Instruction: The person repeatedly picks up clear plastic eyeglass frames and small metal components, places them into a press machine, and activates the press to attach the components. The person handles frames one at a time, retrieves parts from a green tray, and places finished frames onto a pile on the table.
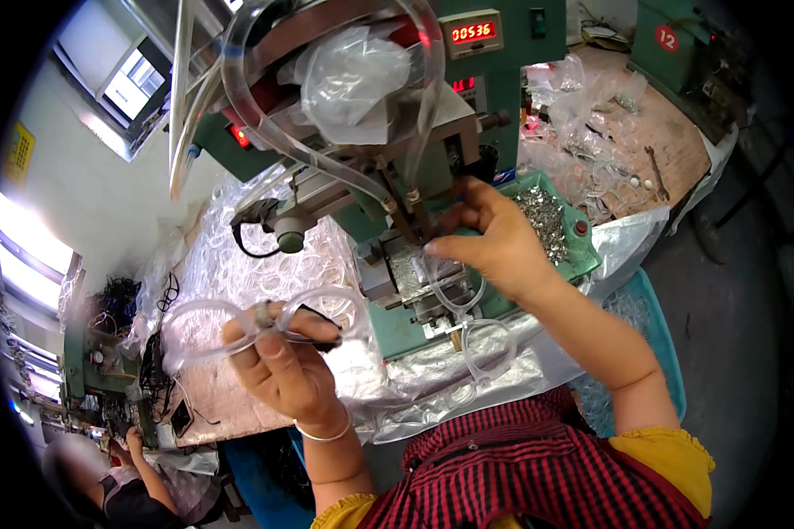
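Left hand (284, 370), clear frame (199, 354) (spectacle-shaped) held

- Left hand (282, 366): first frame (205, 353) across its fingers.
- Right hand (494, 247): right of and farther out than the left hand, before the machine (525, 101).
- Second frame (469, 319): directly below the right hand.
- Heap of rings (313, 260): beyond the left hand, on the table (238, 421).
- Cables (154, 370): left of the left hand.
- Tray (582, 251): just right of the right hand; small parts (543, 220) in it.
- Wrench (655, 172): farther right, on a worktop (684, 145).
- Tub (670, 353): right of the right hand, nearer the body.
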Tool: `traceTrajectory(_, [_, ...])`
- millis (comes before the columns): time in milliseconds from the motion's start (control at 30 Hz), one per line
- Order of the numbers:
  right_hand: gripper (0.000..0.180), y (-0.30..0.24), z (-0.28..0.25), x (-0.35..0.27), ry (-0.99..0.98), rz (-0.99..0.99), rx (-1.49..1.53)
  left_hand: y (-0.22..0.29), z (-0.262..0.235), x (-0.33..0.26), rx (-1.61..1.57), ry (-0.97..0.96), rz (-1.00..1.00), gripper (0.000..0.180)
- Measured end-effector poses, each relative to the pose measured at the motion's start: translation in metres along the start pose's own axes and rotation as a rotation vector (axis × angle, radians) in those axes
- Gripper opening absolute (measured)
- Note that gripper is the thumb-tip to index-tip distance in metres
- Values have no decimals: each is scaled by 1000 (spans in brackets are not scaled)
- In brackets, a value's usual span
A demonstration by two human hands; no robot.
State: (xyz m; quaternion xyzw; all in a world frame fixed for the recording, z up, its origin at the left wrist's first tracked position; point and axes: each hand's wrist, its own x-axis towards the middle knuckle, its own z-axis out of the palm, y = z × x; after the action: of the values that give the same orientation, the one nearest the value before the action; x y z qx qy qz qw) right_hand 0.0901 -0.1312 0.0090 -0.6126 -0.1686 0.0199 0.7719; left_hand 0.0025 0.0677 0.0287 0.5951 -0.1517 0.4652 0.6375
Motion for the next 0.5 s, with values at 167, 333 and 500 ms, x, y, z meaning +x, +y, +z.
traceTrajectory(167, [51, -2, 19, -15, 71, 35, 194, -6, 21, 35, 214, -87, 45, 18])
traceTrajectory(333, [43, -6, -39, -37, -34, -126, -399, 37, 24, -16, -244, -398, -761, 31])
traceTrajectory(500, [19, 71, -108, -36, 411, -249, -1381, 11, 47, -34, -449, -504, -1464, 34])
